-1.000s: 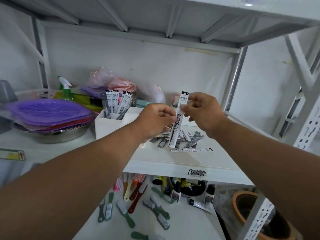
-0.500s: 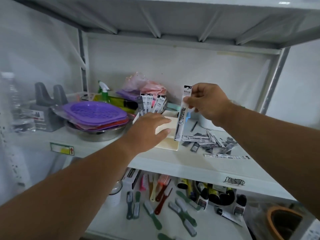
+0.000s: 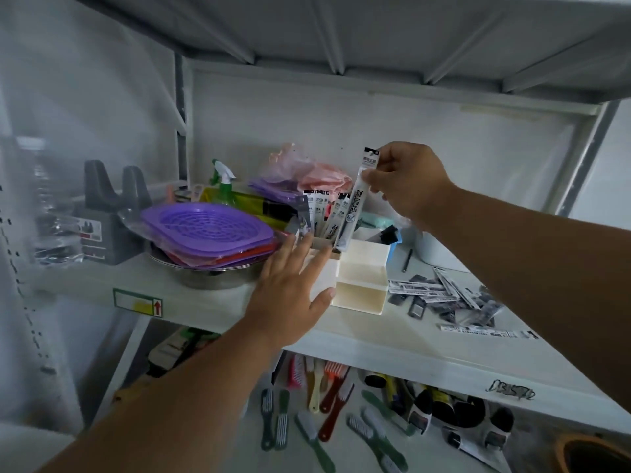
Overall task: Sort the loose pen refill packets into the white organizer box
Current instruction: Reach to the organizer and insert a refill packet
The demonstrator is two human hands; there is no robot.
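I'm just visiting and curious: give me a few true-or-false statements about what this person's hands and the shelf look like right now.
1. The right hand pinches a refill packet above the white box. True.
2. The left hand grips a packet. False: it holds nothing and lies open against the box.
3. Loose packets lie on the shelf to the right of the box. True.
4. The box holds no packets yet. False: several packets already stand in its back part.
5. The purple tray sits right of the box. False: it sits to the left.

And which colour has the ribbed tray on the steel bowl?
Purple: the tray on the bowl shows best in the head view.
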